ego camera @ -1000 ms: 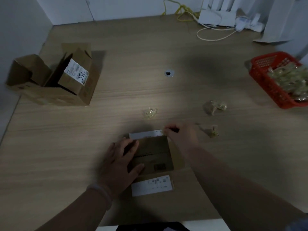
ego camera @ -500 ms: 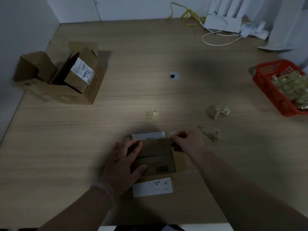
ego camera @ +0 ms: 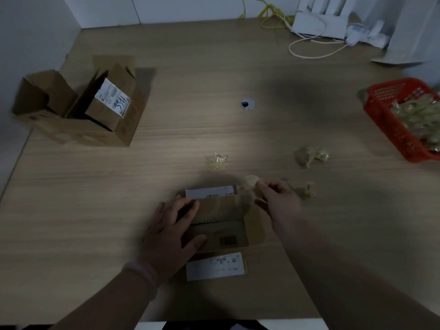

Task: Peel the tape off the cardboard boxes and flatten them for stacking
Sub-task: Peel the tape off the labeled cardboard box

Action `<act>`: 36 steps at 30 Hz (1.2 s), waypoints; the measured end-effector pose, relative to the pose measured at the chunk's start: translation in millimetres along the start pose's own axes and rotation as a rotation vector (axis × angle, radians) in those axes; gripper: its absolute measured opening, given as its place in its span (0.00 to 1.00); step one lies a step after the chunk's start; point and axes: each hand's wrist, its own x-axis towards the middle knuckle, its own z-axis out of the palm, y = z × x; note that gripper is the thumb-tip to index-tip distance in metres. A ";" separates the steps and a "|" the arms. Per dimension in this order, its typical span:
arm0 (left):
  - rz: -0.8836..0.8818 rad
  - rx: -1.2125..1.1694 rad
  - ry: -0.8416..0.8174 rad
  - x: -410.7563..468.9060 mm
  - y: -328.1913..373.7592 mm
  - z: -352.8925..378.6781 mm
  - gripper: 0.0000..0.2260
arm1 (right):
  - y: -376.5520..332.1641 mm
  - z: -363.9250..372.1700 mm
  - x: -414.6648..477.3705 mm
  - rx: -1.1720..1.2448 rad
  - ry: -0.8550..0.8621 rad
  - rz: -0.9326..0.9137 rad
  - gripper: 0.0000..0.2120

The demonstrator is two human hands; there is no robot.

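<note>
A small cardboard box [ego camera: 222,225] with white labels lies on the wooden table [ego camera: 95,210] near its front edge. My left hand [ego camera: 173,231] presses flat on the box's left part, fingers spread. At the box's far right corner, my right hand [ego camera: 277,198] pinches a strip of clear tape [ego camera: 250,186], which is lifted off the cardboard. Three crumpled wads of peeled tape lie on the table: a tape wad [ego camera: 216,160] beyond the box, another tape wad [ego camera: 310,155] to the right, and a third tape wad [ego camera: 303,190] just behind my right hand.
A large open cardboard box [ego camera: 78,132] holding smaller boxes stands at the far left. A red basket [ego camera: 390,125] full of crumpled tape sits at the right edge. A cable hole [ego camera: 247,104] is mid-table. White devices and cables [ego camera: 316,27] lie at the back.
My right hand has pulled the tape up and to the right, off the box's far corner. My left hand stays pressed on the box.
</note>
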 end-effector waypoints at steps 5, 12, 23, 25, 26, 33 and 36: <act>-0.001 -0.006 0.001 -0.4 2.3 -2.2 0.31 | -19.5 -14.4 10.8 0.091 0.134 -0.052 0.12; -0.009 -0.006 -0.018 0.1 5.4 -6.2 0.32 | -56.1 -28.8 25.0 0.220 0.180 0.010 0.10; -0.094 0.102 0.051 -7.0 17.6 -22.3 0.34 | -26.2 -14.1 -39.5 -0.680 -0.085 -0.195 0.19; -0.220 0.056 0.090 -13.8 21.0 -27.1 0.35 | -19.0 -12.6 -58.5 -0.881 -0.222 -0.304 0.17; -0.302 0.037 0.100 -17.6 22.2 -29.2 0.36 | -15.1 -11.3 -67.6 -0.950 -0.310 -0.342 0.15; -0.687 -0.633 0.202 -41.3 16.6 -41.3 0.18 | 8.4 -14.4 -85.8 -0.855 -0.351 -0.368 0.15; -0.715 -0.756 0.264 -49.2 11.8 -50.5 0.05 | 11.9 -11.7 -86.7 -0.659 -0.330 -0.285 0.07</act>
